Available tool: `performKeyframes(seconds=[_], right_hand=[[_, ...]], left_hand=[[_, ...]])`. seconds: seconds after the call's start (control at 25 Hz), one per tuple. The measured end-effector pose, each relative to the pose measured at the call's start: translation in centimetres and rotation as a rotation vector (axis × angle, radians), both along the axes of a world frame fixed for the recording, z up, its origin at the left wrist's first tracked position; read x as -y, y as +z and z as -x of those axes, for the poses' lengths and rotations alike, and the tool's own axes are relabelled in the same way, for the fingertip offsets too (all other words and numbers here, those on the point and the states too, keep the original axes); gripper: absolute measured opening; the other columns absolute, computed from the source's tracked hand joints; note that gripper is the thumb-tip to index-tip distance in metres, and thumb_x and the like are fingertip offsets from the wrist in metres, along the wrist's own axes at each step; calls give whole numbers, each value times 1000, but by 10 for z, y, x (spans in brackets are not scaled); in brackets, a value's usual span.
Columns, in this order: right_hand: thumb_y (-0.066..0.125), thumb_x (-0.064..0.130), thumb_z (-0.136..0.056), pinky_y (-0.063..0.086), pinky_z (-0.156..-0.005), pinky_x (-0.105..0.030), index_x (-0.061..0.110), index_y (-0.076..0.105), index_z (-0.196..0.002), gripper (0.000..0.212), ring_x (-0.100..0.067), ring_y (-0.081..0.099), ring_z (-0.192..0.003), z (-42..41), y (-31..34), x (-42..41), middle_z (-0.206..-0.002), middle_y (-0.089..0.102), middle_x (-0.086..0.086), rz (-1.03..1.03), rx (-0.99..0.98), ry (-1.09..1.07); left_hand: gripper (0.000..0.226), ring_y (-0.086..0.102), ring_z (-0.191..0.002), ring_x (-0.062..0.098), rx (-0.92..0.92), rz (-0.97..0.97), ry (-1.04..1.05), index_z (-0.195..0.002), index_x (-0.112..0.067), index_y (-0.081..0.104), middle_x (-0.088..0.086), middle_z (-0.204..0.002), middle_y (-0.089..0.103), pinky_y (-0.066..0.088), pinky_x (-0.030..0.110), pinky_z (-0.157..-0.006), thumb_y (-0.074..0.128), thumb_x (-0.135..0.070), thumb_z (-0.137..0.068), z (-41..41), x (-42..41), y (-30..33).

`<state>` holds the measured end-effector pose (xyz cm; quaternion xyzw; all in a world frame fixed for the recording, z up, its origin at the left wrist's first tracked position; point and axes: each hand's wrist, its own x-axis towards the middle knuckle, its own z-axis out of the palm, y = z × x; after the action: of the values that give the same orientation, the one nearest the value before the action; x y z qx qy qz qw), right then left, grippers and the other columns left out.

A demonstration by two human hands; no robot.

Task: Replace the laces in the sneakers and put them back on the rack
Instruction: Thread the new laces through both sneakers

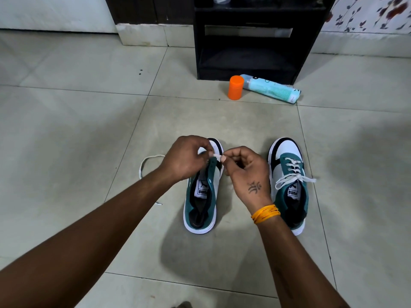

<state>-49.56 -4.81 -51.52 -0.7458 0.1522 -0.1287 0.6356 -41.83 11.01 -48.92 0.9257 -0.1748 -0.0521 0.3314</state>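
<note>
We are lacing the left sneaker [201, 192] on the floor; both hands — left hand [183, 157], right hand [243, 172] — pinch the white lace [148, 162] near its front eyelets; the right sneaker [289, 181] stands laced; next, likely, threading the tip through — then the rack [244, 38].

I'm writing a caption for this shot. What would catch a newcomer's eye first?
Two hands meet at the centre over the unlaced sneaker: the left hand and right hand pinch a white lace that trails off to the left on the floor. To the right stands the laced sneaker. Farther back, an orange cap glows beside a pale blue bottle lying before the black rack.
</note>
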Motion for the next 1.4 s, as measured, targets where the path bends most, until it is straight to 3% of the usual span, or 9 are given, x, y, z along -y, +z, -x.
performKeyframes(seconds=[0.16,0.36,0.52,0.64,0.76,0.88,1.08,1.24,1.4], right_hand=[[77,8,-89,62,-75,-49,14,77,-87,6,-13,67,-71,8,3,2,-77,75,1,-96,-24,-44],[73,7,-92,60,-70,-45,15,77,-92,9,-15,62,-65,7,14,-10,-78,75,-7,-97,-1,56],[74,7,-92,58,-64,-41,11,77,-92,5,-16,59,-62,6,15,-10,-80,73,-14,-122,-7,38],[74,7,-92,56,-63,-36,9,77,-92,4,-15,58,-60,8,10,-7,-80,74,-14,-145,-37,-9],[74,6,-92,57,-59,-29,8,77,-94,4,-16,60,-62,10,12,-12,-81,74,-14,-161,-26,10],[74,7,-93,57,-60,-34,11,77,-94,5,-17,61,-63,9,15,-16,-77,74,-10,-152,-5,47],[75,7,-92,57,-60,-27,9,78,-94,4,-14,60,-61,12,10,-9,-80,74,-15,-160,-49,-15],[75,8,-92,59,-62,-36,11,79,-95,5,-17,61,-61,11,10,-16,-78,74,-14,-152,-51,6],[76,10,-91,59,-66,-45,13,78,-93,4,-17,61,-61,11,8,-16,-73,73,-5,-121,-48,17]], left_hand=[[15,69,-86,24,71,-241,203,-96,-20,77,1,-95,77,48,31,-72,63,-15,-93,-8,-30,-5],[20,58,-51,-6,-265,370,-47,-112,-8,77,5,-94,75,41,7,-51,67,0,-96,25,-8,23],[14,66,-54,10,-126,214,107,-90,-20,80,-1,-76,74,50,24,-56,75,-7,-89,10,-24,9],[17,69,-74,9,33,-84,193,-94,-23,81,-7,-88,77,49,26,-70,72,-10,-88,3,-43,8],[29,72,-62,15,-160,148,65,-118,-20,75,-7,-105,76,51,21,-58,69,-6,-94,18,-24,22],[18,73,-59,20,-222,229,-35,-102,-18,76,-4,-86,74,55,28,-52,67,-4,-95,30,-5,26],[16,71,-73,18,-4,-54,118,-88,-19,78,-3,-80,74,56,33,-71,68,-7,-90,11,-34,18],[40,74,-61,21,-178,245,148,-110,-17,76,-3,-98,75,60,32,-57,56,8,-87,29,-16,25],[15,73,-58,19,-223,274,89,-89,-14,76,-1,-73,74,62,38,-58,68,-1,-91,37,-4,12]])
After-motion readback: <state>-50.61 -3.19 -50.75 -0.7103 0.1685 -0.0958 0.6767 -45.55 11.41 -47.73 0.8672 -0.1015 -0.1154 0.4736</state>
